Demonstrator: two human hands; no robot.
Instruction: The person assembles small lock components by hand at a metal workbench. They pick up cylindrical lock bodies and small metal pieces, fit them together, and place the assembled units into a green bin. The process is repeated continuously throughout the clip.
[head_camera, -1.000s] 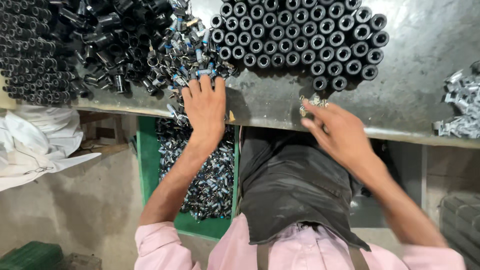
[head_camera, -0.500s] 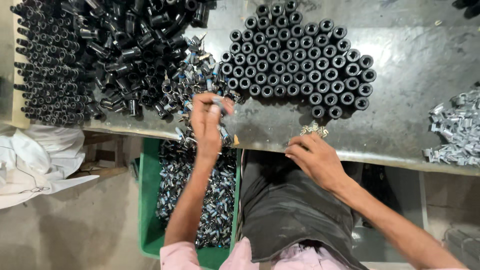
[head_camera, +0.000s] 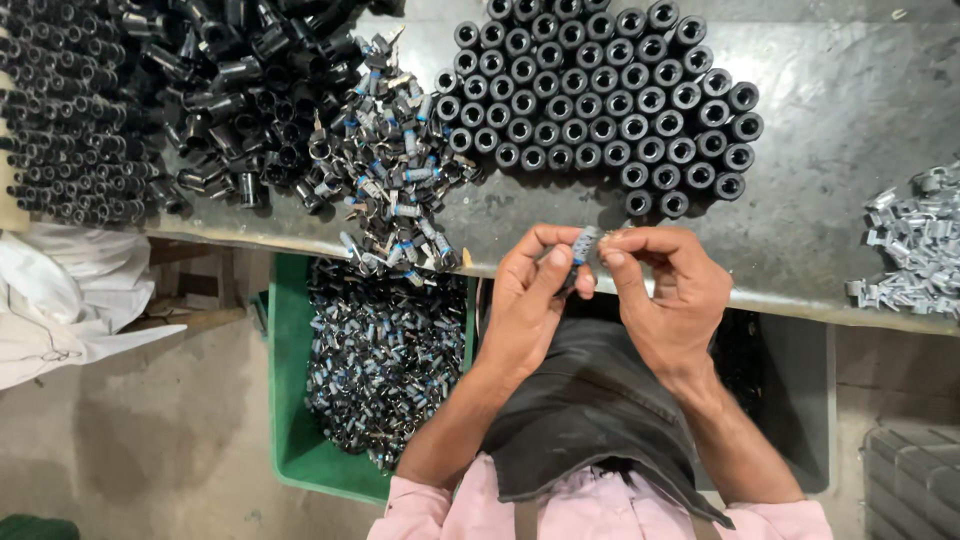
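The small silver metal part with a blue band (head_camera: 583, 247) stands nearly upright between both hands – left hand (head_camera: 535, 295) fingers pinch its lower end, right hand (head_camera: 665, 290) fingers close on its top, just above the grey bench edge (head_camera: 800, 300).

Pink shirt w/ sleeves rolled to elbows, dark apron over lap, bare forearms & hands (head_camera: 600, 295).

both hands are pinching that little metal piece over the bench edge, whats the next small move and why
Probably press the two halves together. The left hand and right hand meet on one small metal part with a blue band, pinched from both sides, above the bench edge.
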